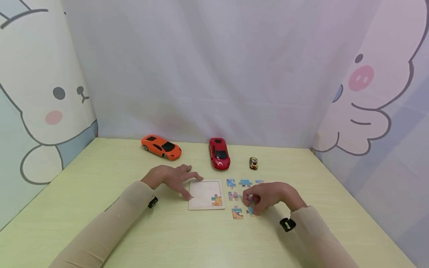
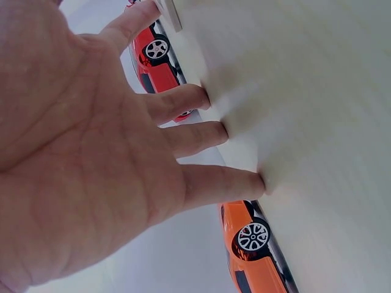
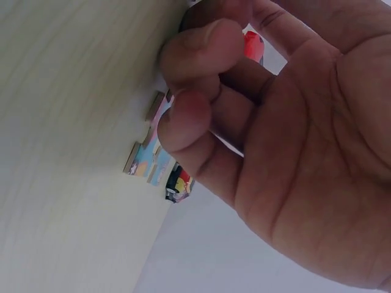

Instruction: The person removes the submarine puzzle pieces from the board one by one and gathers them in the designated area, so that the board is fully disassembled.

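Observation:
A square puzzle board (image 1: 204,191) with a raised rim lies on the table, one puzzle piece (image 1: 217,201) in its lower right corner. My left hand (image 1: 174,178) spreads at its left side, thumb by the left rim and index finger by the top edge. In the left wrist view, the other fingers of that hand (image 2: 116,134) reach down to the tabletop. Over the loose pieces right of the board, my right hand (image 1: 264,194) has curled fingers, index and thumb close to a bottom-row piece (image 1: 250,211). The right wrist view hides the fingertips of this hand (image 3: 269,128).
Loose puzzle pieces lie in rows, including a blue one (image 1: 245,182) and an orange-and-teal one (image 1: 237,213). Behind stand an orange toy car (image 1: 161,147), a red toy car (image 1: 219,153) and a small yellow-and-black car (image 1: 253,163). A pale curtain (image 1: 207,74) closes off the table's back.

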The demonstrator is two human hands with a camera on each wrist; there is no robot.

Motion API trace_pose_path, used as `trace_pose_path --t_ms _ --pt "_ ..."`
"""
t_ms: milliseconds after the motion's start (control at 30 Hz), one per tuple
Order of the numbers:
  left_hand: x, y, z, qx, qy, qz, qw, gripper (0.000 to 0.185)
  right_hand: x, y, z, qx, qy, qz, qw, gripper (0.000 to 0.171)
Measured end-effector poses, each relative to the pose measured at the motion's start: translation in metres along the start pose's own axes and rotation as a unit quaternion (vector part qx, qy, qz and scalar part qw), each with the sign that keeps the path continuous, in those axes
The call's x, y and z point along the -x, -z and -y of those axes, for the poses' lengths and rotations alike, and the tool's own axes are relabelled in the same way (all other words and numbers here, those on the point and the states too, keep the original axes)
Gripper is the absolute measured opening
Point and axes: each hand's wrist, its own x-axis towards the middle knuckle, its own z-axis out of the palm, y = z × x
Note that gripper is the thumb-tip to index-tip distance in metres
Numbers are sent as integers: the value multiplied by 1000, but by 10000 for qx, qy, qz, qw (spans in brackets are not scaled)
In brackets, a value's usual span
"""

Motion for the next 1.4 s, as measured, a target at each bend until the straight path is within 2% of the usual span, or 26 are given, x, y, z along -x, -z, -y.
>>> trace_pose_path --t_ms 467,767,967,1400 --pt "-1 1 2 -46 -87 39 9999 74 2 -1 3 -226 -45 -2 9997 19" --pt "0 0 2 -67 -56 -21 10000 73 2 5 6 392 339 -283 9983 15" --pt "-1 1 0 -44 -63 6 10000 73 0 7 12 392 443 -445 9973 15" --pt "2 2 -1 -149 -75 60 9998 74 -25 5 32 502 417 -587 9961 11"
